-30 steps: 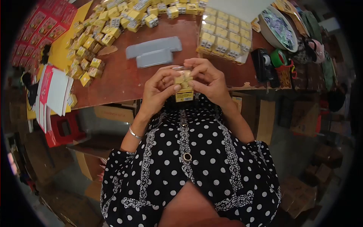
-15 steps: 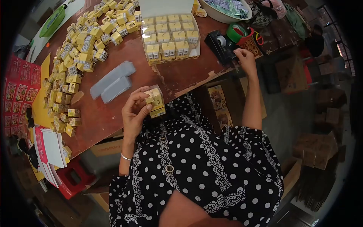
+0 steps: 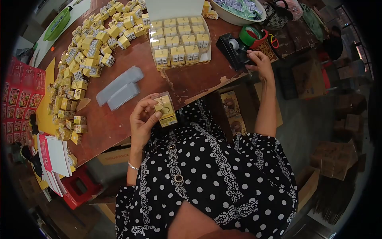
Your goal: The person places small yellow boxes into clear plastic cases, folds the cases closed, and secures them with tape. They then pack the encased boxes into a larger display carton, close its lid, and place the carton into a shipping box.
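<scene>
My left hand [image 3: 144, 119] grips a small yellow box in a clear sleeve [image 3: 165, 110] at the table's near edge, thumb in front and fingers behind. My right hand [image 3: 261, 65] is raised beside the black tape dispenser [image 3: 234, 55], thumb and forefinger pinched together; what they hold, if anything, is too small to make out. Two stacks of flat clear sleeves [image 3: 124, 95] lie on the red-brown table [image 3: 107, 123], beyond my left hand. Further back stands an open display box [image 3: 183, 63] filled with rows of small yellow boxes in clear covers.
Many loose yellow boxes [image 3: 93, 46] are heaped at the left. Behind the dispenser are green tape [image 3: 247, 36], scissors [image 3: 273, 41] and a white basin of small packets [image 3: 238, 10]. A red stool [image 3: 81, 185] and cardboard boxes [image 3: 334, 159] stand below table height.
My right hand has shifted slightly right and down, turning a little at the dispenser. My left hand still holds the sleeved box, now tilted slightly differently.
</scene>
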### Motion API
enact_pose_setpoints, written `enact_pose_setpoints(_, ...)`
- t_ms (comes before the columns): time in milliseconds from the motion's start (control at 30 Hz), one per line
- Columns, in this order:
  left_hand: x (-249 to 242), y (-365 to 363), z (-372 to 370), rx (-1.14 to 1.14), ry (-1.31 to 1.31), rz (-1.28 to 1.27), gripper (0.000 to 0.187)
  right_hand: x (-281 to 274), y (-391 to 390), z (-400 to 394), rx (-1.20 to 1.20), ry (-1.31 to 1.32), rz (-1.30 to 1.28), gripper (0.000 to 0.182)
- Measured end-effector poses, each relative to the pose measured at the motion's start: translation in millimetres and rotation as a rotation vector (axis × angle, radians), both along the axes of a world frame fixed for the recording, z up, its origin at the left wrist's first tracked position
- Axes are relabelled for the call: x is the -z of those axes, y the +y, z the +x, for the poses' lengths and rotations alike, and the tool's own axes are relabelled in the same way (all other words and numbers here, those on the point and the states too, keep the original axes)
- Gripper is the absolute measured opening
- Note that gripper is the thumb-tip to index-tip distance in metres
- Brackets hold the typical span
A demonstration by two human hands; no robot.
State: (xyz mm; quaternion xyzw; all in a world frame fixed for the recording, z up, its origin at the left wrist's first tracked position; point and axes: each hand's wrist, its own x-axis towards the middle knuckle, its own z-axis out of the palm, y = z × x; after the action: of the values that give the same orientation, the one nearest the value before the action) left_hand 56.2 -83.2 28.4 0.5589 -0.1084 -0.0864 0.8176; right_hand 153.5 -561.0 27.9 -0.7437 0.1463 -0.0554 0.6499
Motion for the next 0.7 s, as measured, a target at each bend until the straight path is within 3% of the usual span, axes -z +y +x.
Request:
enact_pose_setpoints(33,-0.5,-0.5,-0.2,0.002,0.002,-0.001,0.031,-2.6,-0.2,-4.9,0.046,-0.053,0.113,0.021)
enact_pose_setpoints(367,-3.9,-3.4,0.8,0.021,0.037,-0.070,0.030,65.5,-4.7,-25.7,0.081,-0.209,0.261,0.012)
enact_pose_setpoints(700,-12.4,-11.1,4.4,0.015,0.040,-0.153,0.030,75.1,0.6,-21.9,0.165,-0.375,0.004,0.010)
